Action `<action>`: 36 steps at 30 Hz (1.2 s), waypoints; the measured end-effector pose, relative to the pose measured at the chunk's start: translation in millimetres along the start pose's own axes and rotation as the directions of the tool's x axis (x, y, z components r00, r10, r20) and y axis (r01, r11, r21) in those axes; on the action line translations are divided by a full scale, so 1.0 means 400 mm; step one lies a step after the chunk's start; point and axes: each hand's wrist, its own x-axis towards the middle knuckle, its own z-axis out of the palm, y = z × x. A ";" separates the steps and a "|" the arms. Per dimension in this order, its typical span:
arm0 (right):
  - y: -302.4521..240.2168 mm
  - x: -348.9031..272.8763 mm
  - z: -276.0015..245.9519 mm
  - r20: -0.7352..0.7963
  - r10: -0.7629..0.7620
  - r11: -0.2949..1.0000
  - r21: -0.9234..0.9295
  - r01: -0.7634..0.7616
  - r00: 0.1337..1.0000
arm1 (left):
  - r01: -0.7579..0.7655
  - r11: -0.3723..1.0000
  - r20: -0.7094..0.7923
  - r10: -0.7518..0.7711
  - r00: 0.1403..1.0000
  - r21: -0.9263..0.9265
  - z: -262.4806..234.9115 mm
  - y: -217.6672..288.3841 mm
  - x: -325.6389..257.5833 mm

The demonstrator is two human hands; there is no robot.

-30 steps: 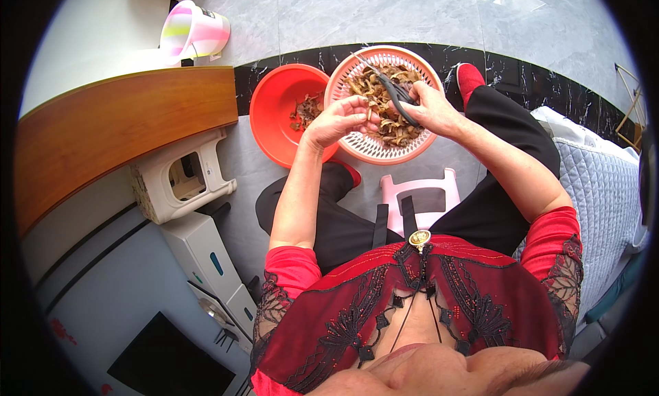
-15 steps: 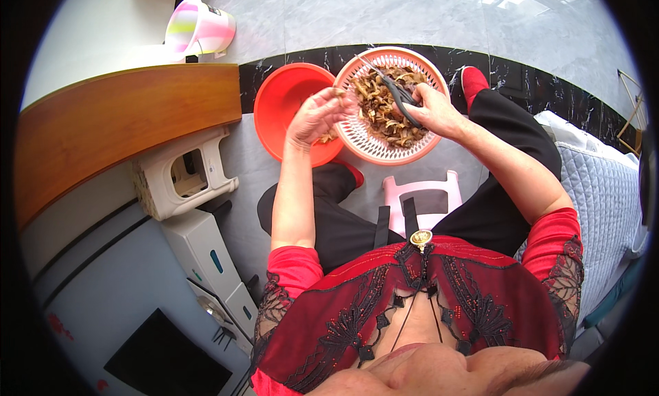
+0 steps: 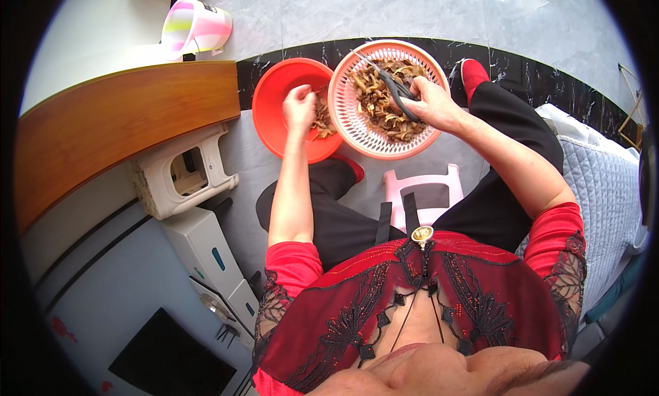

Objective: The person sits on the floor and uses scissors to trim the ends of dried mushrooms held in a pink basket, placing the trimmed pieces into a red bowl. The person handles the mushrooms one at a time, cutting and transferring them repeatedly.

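My left hand point(image 3: 298, 109) hangs over a red basin point(image 3: 266, 114), its fingers curled closed. Whatever they may hold is hidden. Brown-and-tan strips point(image 3: 323, 119) lie in the right side of that basin. My right hand point(image 3: 434, 106) grips dark-handled scissors point(image 3: 395, 87), whose blades point up and left above a pink-and-white slotted basket point(image 3: 344, 121). Many brown, shrivelled pieces point(image 3: 374, 99), perhaps dried mushrooms, fill the basket's middle. Basin and basket stand side by side, the basket's left rim overlapping the basin's right.
Between my legs is a pink plastic stool point(image 3: 423, 183). A wooden ledge point(image 3: 130, 114) and a cream stool point(image 3: 185, 173) stand at the left. A multicoloured bucket point(image 3: 199, 27) sits at the far left. Pale quilted fabric point(image 3: 597, 183) covers something on my right.
My left hand has moved left from the basket's edge to over the basin, and its fingers have closed. My right hand keeps the scissors in nearly the same place.
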 end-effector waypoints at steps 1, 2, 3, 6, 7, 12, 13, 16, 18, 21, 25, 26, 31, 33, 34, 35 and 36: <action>0.001 0.000 0.001 0.000 -0.006 1.000 -0.001 0.006 1.000 | -0.209 0.966 0.125 0.190 0.974 0.153 0.024 0.026 -0.014; 0.003 -0.001 0.001 -0.002 -0.012 1.000 -0.004 0.012 1.000 | -0.316 0.906 0.200 0.266 0.943 0.280 0.054 0.047 -0.041; 0.004 -0.002 0.002 -0.002 -0.010 1.000 -0.008 0.010 1.000 | -0.452 0.812 0.270 0.371 0.888 0.370 0.089 0.064 -0.075; 0.008 0.001 0.005 0.011 0.005 1.000 -0.017 -0.004 1.000 | -0.412 0.661 0.459 0.114 0.881 0.626 0.179 0.088 -0.129; 0.009 0.001 0.006 0.012 0.000 1.000 -0.021 0.001 1.000 | -0.507 0.563 0.546 0.113 0.830 0.653 0.198 0.086 -0.130; 0.015 -0.007 0.003 0.007 -0.003 1.000 -0.005 0.003 1.000 | -0.626 0.292 0.601 0.180 0.779 0.723 0.244 0.038 -0.140; 0.014 -0.009 0.004 0.011 0.002 1.000 0.006 -0.002 1.000 | -0.629 0.276 0.601 0.186 0.777 0.727 0.250 0.030 -0.139; 0.014 -0.011 0.000 0.012 -0.020 1.000 -0.001 0.020 1.000 | -0.647 0.239 0.617 0.193 0.763 0.724 0.260 0.016 -0.138; 0.013 -0.009 -0.004 0.020 -0.005 1.000 0.003 0.005 1.000 | -0.654 0.257 0.607 0.244 0.756 0.711 0.257 0.016 -0.138; 0.014 -0.010 -0.006 0.030 -0.013 1.000 -0.005 0.013 0.999 | -0.616 0.352 0.595 0.181 0.783 0.705 0.238 0.039 -0.122; 0.015 -0.007 0.000 0.038 -0.025 0.999 -0.043 0.027 0.999 | -0.462 0.574 0.551 0.023 0.834 0.676 0.170 0.105 -0.124; 0.014 -0.005 0.001 0.044 -0.026 0.999 -0.047 0.028 0.999 | -0.481 0.630 0.605 0.022 0.796 0.610 0.145 0.125 -0.125; 0.011 -0.008 -0.001 0.030 -0.018 0.999 -0.041 0.019 0.999 | -0.149 0.972 0.717 -0.026 0.696 0.180 0.078 0.201 -0.133; 0.009 -0.006 -0.002 0.031 -0.007 1.000 -0.028 0.008 0.999 | 0.099 0.995 0.769 -0.055 0.637 -0.011 0.057 0.219 -0.132; 0.009 -0.007 -0.004 0.038 -0.011 1.000 -0.011 0.011 0.999 | 0.150 0.988 0.803 -0.051 0.594 -0.049 0.045 0.227 -0.130; 0.009 -0.006 -0.004 0.030 -0.016 1.000 -0.023 0.017 0.999 | 0.208 0.972 0.802 -0.035 0.596 -0.111 0.041 0.233 -0.133; 0.008 -0.006 -0.004 0.026 -0.017 1.000 -0.026 0.018 1.000 | 0.265 0.949 0.801 -0.020 0.598 -0.173 0.035 0.240 -0.139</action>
